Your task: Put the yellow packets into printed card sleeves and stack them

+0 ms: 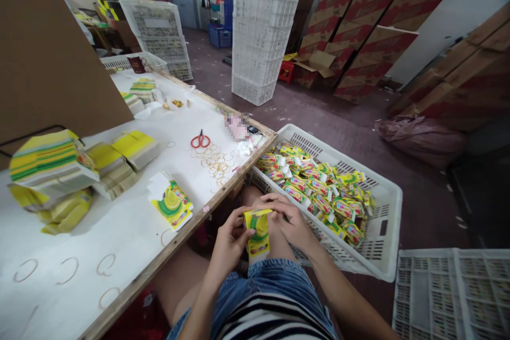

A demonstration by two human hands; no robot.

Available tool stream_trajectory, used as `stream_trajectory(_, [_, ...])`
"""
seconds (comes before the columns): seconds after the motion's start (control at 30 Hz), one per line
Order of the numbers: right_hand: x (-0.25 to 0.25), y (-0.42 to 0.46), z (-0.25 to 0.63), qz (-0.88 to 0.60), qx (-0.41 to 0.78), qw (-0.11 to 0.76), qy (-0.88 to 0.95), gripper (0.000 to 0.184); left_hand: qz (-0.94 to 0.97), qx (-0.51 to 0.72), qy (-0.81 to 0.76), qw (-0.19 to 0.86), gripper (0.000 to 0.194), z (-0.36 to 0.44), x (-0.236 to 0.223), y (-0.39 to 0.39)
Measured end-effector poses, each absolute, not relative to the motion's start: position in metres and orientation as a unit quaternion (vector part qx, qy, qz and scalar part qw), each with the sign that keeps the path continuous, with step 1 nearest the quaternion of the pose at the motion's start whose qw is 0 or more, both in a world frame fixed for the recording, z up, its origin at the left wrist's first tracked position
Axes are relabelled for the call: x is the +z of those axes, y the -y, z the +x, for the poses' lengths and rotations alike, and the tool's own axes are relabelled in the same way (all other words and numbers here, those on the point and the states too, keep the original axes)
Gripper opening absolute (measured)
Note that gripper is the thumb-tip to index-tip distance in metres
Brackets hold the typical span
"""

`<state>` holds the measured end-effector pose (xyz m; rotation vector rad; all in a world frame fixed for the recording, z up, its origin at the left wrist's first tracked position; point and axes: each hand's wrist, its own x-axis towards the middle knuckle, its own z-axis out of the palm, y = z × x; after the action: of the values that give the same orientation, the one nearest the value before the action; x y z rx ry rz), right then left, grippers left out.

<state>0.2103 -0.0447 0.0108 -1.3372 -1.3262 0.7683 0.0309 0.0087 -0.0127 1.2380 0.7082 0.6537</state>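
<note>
Our one striped shirt lies nearest, beside one pair of shorts. Over our lap, our left hand pinches one yellow box; our right hand meets its top corner, its grip unclear. We count one pair of scissors on the tabletop. One crate just beside us holds boxes too many to count.

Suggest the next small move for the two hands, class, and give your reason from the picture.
Perhaps use the right hand to shape the top end of the yellow carton: its fingers are at that end, while the left hand grips the side, thumb on the front. Shaped cartons lie heaped in the white crate alongside.
</note>
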Motion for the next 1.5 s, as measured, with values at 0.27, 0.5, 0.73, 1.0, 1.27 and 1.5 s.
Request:
stream_trajectory(0.27, [0.019, 0.044, 0.211, -0.638, 0.350, 0.418, 0.543, 0.033, 0.589, 0.312, -0.359, 0.654, 0.048, 0.031, -0.012, -0.004])
stream_trajectory(0.5, [0.017, 0.044, 0.198, -0.654, 0.354, 0.420, 0.521, 0.024, 0.552, 0.305, -0.295, 0.718, 0.051, 0.034, -0.005, -0.005])
stream_trajectory(0.73, [0.010, 0.044, 0.196, -0.636, 0.351, 0.440, 0.528, 0.027, 0.498, 0.309, -0.290, 0.756, 0.057, 0.032, -0.001, -0.006])
stream_trajectory(1.0, [0.009, 0.047, 0.192, -0.575, 0.345, 0.586, 0.455, 0.022, 0.584, 0.370, -0.328, 0.644, 0.031, 0.037, -0.006, -0.001])
stream_trajectory(1.27, [0.007, 0.054, 0.192, -0.594, 0.235, 0.586, 0.499, 0.016, 0.599, 0.408, -0.369, 0.582, 0.025, 0.042, -0.005, 0.003])
stream_trajectory(1.5, [0.010, 0.072, 0.286, -0.797, -0.143, 0.391, 0.437, 0.037, 0.690, 0.396, -0.583, 0.168, 0.051, -0.038, -0.014, -0.060])
